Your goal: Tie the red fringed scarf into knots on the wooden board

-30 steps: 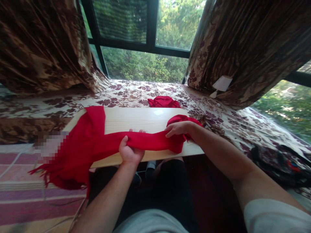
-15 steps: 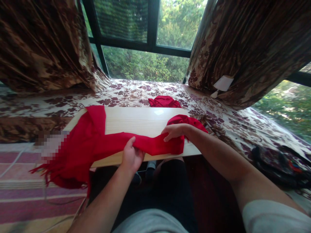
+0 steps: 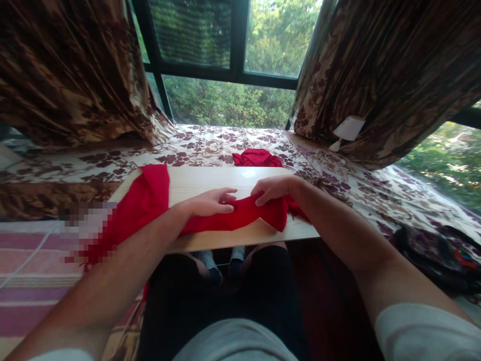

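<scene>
The right hand (image 3: 276, 186) pinches the upper edge of a long red fabric scarf (image 3: 210, 222) between its thumb and bent fingers. The left hand (image 3: 210, 201) is loosely spread, its thumb lying along the same strip and its fingers reaching past the far edge, apart from the thumb.

The scarf runs as a narrow band along the near side of a pale, wood-grained tabletop with rounded corners (image 3: 205, 181). To the left it widens into a broad piece over the table's end (part of it is lost in a pixelated patch); to the right, more red fabric is bunched beyond the right wrist.

Just past the table's far edge, a crumpled red cloth (image 3: 258, 158) lies on a cream cover printed with purple-brown flowers (image 3: 205, 136). Farther right on that cover stands a small lamp with a white shade (image 3: 349, 128), near a brown floral curtain (image 3: 394, 75). Behind everything, a dark-framed glass window (image 3: 225, 103) looks onto green foliage.
</scene>
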The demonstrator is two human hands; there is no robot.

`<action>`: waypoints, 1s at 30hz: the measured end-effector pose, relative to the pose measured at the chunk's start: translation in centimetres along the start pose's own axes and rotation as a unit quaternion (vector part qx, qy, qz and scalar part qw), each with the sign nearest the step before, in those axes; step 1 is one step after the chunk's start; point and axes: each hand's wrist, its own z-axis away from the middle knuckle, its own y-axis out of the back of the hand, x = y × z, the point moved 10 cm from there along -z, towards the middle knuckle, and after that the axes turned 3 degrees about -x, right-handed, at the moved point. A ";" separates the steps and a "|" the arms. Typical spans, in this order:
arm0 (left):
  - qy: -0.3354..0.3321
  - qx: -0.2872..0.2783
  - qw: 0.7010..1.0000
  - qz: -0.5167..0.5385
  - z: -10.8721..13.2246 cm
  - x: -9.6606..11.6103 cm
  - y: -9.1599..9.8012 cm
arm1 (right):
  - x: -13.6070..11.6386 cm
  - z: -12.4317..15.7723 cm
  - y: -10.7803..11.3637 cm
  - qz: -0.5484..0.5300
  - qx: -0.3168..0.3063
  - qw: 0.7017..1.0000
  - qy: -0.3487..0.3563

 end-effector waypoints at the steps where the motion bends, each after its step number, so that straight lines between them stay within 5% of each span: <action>1: 0.016 -0.046 0.999 0.014 -0.9 -0.5 -0.6 | -0.1 0.1 0.3 0.013 0.008 1.000 -0.004; 8: 0.121 -0.117 0.985 -0.047 -2.4 -3.9 1.7 | 0.3 0.6 5.5 0.106 0.103 0.989 -0.028; 15: 0.127 -0.060 0.988 0.068 0.3 -3.8 6.6 | -0.2 1.9 9.7 0.114 0.185 0.976 -0.024; 18: 0.140 -0.085 0.986 -0.011 1.5 -4.3 6.3 | 0.6 1.1 8.1 0.166 0.141 0.975 -0.048; 22: 0.156 -0.159 0.958 -0.181 3.1 -5.7 3.4 | 3.2 -1.0 3.3 0.238 0.025 0.966 -0.097; 30: 0.172 -0.168 0.939 -0.244 6.1 -5.9 2.2 | 4.4 0.1 -2.2 0.159 -0.058 0.981 -0.090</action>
